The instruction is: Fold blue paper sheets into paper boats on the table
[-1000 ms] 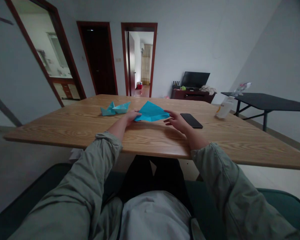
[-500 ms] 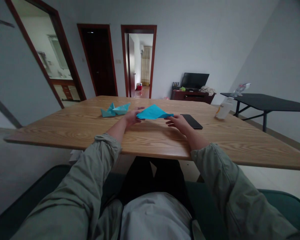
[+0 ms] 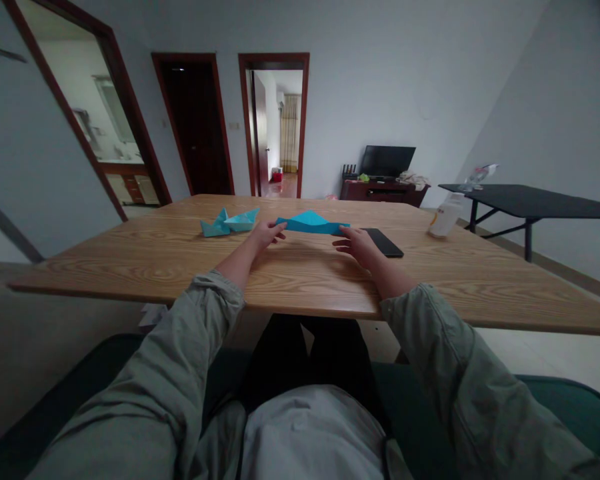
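A blue sheet of folding paper is held up just over the wooden table, with a peak at its top and a darker straight band along the near side. Its left end is pinched by my left hand. At the opposite end, my right hand grips the corner between thumb and fingers, the other fingers spread below. Beyond my left hand sits a light-blue folded paper boat shape with pointed ends. A black phone lies right beside my right hand.
A whitish plastic bottle stands toward the table's right side. Behind it is a black folding table with a clear plastic item on top. A television rests on a low cabinet by the far wall.
The paper's near side now shows a straight dark band where a broad diamond-like face showed before. My left hand has drawn slightly nearer and its fingers have closed on the paper's end.
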A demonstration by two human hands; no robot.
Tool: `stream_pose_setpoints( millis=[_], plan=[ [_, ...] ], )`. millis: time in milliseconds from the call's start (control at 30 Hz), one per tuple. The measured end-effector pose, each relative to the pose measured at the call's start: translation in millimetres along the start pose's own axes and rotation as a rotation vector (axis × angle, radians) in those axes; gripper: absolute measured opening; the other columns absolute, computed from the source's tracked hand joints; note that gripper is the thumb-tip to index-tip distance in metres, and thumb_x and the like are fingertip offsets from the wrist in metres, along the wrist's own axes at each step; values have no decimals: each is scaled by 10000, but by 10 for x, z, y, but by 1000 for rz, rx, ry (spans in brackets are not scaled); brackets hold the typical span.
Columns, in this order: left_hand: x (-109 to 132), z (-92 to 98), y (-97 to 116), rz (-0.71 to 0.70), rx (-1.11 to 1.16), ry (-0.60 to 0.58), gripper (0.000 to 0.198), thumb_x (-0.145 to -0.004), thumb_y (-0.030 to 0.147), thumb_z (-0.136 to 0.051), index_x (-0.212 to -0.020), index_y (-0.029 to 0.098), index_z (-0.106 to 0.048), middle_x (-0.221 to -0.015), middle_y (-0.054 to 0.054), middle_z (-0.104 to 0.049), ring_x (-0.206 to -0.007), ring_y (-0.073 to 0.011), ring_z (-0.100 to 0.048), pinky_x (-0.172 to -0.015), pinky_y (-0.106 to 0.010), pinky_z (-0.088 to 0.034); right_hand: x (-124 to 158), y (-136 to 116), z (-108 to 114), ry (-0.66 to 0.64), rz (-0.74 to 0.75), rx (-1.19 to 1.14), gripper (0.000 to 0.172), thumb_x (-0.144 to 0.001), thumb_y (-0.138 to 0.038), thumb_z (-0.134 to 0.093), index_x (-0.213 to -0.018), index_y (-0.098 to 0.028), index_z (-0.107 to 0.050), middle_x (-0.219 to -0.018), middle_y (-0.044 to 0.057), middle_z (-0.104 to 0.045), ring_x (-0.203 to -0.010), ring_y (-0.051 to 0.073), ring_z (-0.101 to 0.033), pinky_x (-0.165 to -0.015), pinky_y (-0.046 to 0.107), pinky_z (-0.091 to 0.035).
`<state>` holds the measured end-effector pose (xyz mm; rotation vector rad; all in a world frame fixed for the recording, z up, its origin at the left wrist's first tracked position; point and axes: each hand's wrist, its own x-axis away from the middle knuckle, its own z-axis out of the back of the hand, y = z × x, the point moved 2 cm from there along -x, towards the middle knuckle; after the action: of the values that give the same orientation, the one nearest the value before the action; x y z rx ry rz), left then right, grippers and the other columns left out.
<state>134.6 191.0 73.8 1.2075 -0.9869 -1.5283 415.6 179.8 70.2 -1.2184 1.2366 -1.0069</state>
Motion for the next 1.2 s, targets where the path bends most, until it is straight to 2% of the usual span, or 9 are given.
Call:
stream_pose_setpoints(
  millis=[200,333,467,533,700,867,967,1067,1200],
  plan=[
    [-17,17,-34,8,-28,64,338,-799,478,-615,-871,148,-632,-877,-67,-657,-685,-126,-624,-558,-216,-390,-79,86,35,35,-7,46,165,-896,-355,-547,-916,-195,-581,-956,50,-649,-664,130,-661,-540,229,-542],
    [-25,4,-77,-18,-55,43,234,-802,390,-625,-854,162,-608,-824,-29,-628,-625,-102,-592,-528,-200,-377,-125,154,70,45,32,161,144,-874,-341,-588,-891,-199,-582,-862,33,-647,-647,125,-646,-563,231,-536],
    [-28,-15,-137,-27,-289,-41,128,-734,269,-674,-754,160,-609,-647,21,-574,-566,-103,-508,-541,-211,-356,-123,151,79,53,127,627,147,-845,-316,-586,-834,-179,-639,-708,23,-644,-591,137,-590,-594,251,-491],
    [-34,-19,-156,-67,-422,-66,109,-708,251,-682,-715,159,-623,-602,24,-566,-575,-119,-486,-555,-224,-349,-99,115,62,58,214,879,154,-821,-292,-590,-826,-163,-674,-714,39,-662,-620,151,-579,-641,262,-469],
    [-45,-11,-169,-106,-649,-85,114,-720,270,-646,-761,166,-667,-638,-8,-617,-620,-155,-526,-611,-253,-385,-17,51,20,71,234,1143,229,-810,-290,-583,-953,-155,-701,-844,91,-703,-714,186,-600,-682,267,-445],
    [-16,-21,-145,-127,-810,-112,256,-734,247,-614,-975,172,-662,-910,-48,-691,-831,-186,-607,-745,-259,-446,20,37,2,51,261,1287,302,-839,-322,-576,-1078,-180,-695,-1013,109,-692,-878,212,-628,-803,274,-455],
    [-15,-19,-151,-153,-829,-71,434,-721,247,-626,-1149,183,-591,-1020,-63,-676,-891,-189,-612,-773,-261,-457,11,53,5,42,315,1325,342,-850,-341,-582,-1142,-197,-687,-1133,117,-650,-1008,224,-614,-905,277,-435],
    [-37,1,-174,-177,-843,3,581,-700,258,-651,-1260,197,-508,-1075,-71,-649,-905,-186,-609,-782,-262,-459,-11,93,25,40,319,1334,421,-855,-382,-585,-1231,-203,-649,-1194,126,-620,-1062,238,-600,-946,289,-423],
    [-56,42,-190,-169,-836,81,640,-679,272,-680,-1280,211,-467,-1057,-62,-639,-868,-173,-613,-756,-256,-453,-44,136,65,94,327,1308,514,-830,-384,-620,-1306,-196,-577,-1168,136,-621,-1055,247,-596,-937,317,-433]
  ],
)
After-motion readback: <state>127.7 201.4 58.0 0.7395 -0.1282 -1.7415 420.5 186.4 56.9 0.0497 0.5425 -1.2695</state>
